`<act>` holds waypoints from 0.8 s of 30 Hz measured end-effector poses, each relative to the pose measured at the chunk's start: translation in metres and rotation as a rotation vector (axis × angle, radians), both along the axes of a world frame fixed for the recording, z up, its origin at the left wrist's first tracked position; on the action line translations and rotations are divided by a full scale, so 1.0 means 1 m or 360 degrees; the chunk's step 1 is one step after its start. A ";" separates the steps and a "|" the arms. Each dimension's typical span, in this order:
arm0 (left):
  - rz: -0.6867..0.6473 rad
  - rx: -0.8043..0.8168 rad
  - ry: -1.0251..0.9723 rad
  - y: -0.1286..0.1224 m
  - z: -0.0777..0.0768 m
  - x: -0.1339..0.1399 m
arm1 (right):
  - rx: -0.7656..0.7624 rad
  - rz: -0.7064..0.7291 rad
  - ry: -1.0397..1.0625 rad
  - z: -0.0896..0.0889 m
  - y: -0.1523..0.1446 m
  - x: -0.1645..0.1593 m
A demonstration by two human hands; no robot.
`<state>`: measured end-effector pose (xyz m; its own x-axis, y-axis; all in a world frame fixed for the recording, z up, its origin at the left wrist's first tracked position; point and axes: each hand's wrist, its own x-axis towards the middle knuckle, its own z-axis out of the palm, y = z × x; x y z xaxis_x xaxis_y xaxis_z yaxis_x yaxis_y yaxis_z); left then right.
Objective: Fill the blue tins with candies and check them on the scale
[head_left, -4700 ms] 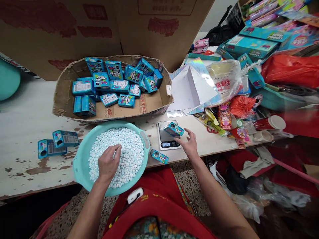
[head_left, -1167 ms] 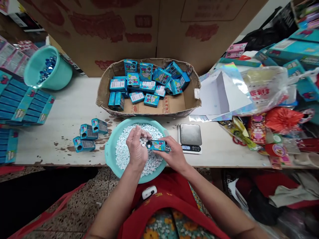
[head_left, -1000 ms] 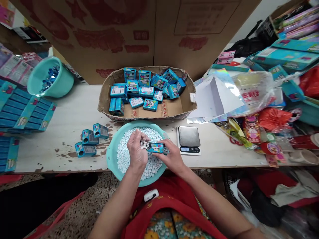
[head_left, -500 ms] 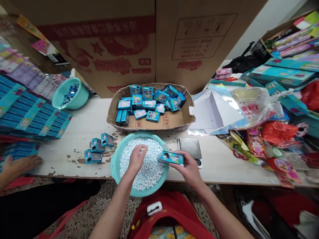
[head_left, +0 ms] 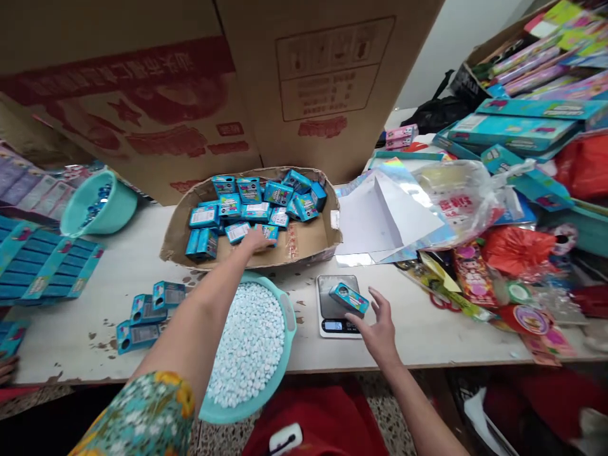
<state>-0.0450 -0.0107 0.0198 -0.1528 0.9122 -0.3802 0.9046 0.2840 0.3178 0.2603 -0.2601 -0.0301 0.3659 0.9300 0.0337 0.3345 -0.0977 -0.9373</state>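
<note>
My left hand (head_left: pixel 256 240) reaches into the cut-down cardboard tray (head_left: pixel 304 253), its fingers closed on the left end of a small blue candy box (head_left: pixel 270 234); its fingertips are partly hidden. Several more blue boxes (head_left: pixel 249 190) lie in the tray. On the digital scale (head_left: pixel 327 297) rests another blue candy box (head_left: pixel 349 297) with a round dark opening at one end. Beside it my right hand (head_left: pixel 380 326) is open, thumb and fingers apart around the box's near end. A turquoise basin (head_left: pixel 287 323) of small pale candies (head_left: pixel 249 342) stands under my left forearm.
Several blue boxes (head_left: pixel 147 309) stand at the left, near stacked display cartons (head_left: pixel 47 266) and a small turquoise bowl (head_left: pixel 118 209). Large cardboard cartons (head_left: pixel 190 114) rise behind the tray. Papers (head_left: pixel 365 221), plastic bags (head_left: pixel 460 196) and packets crowd the right. Another person's hand (head_left: pixel 7 368) shows at far left.
My left hand has left the candies in the basin for the tray. My right hand has put its box on the scale and let go. The view has turned rightward.
</note>
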 end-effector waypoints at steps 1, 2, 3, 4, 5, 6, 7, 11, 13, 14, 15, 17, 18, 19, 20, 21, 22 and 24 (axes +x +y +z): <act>0.0017 -0.0055 0.0026 0.007 -0.007 0.008 | 0.0007 -0.0032 -0.0017 0.003 -0.007 0.005; 0.0029 -0.0097 0.0051 0.011 -0.012 0.014 | -0.0009 -0.0081 -0.0010 0.007 -0.015 0.011; 0.0037 -0.0134 0.0078 0.013 -0.014 0.018 | -0.0039 -0.0141 0.0014 0.012 -0.022 0.019; 0.0040 -0.0162 0.0107 0.014 -0.014 0.021 | -0.0070 -0.0201 0.0042 0.017 -0.029 0.027; 0.0028 -0.0163 0.0129 0.014 -0.012 0.022 | -0.0096 -0.0262 0.0066 0.023 -0.035 0.037; -0.0005 -0.0141 0.0136 0.012 -0.006 0.021 | -0.0114 -0.0318 0.0084 0.030 -0.039 0.045; -0.0041 -0.0107 0.0139 0.008 0.003 0.019 | -0.0124 -0.0364 0.0098 0.038 -0.040 0.053; -0.0269 0.0217 0.0046 -0.040 0.065 0.013 | -0.0042 -0.0363 0.0236 0.078 -0.022 0.063; -0.0507 0.0385 -0.0167 -0.083 0.100 0.023 | -0.0008 -0.0136 0.0448 0.100 0.000 0.050; -0.0687 0.0447 -0.0313 -0.107 0.115 0.033 | -0.0041 0.0063 0.0615 0.110 0.012 0.039; -0.0876 0.0502 -0.0424 -0.129 0.126 0.045 | -0.0113 0.0285 0.0799 0.119 0.024 0.026; -0.1163 0.0599 -0.0509 -0.165 0.138 0.070 | -0.0285 0.0727 0.1044 0.133 0.046 -0.001; -0.1239 0.0655 -0.0517 -0.177 0.139 0.079 | -0.0323 0.0869 0.1049 0.139 0.054 -0.013; -0.1254 0.0712 -0.0522 -0.186 0.137 0.085 | -0.0352 0.0966 0.1033 0.143 0.061 -0.022; -0.1200 0.0767 -0.0535 -0.191 0.132 0.086 | -0.0363 0.1009 0.1007 0.146 0.065 -0.028; -0.1086 0.0801 -0.0553 -0.196 0.124 0.081 | -0.0367 0.1008 0.0999 0.148 0.067 -0.031; -0.0927 0.0812 -0.0561 -0.199 0.114 0.071 | -0.0374 0.0982 0.1022 0.149 0.067 -0.031; -0.0540 0.0764 -0.0482 -0.209 0.086 0.037 | -0.0373 0.0859 0.1134 0.148 0.062 -0.022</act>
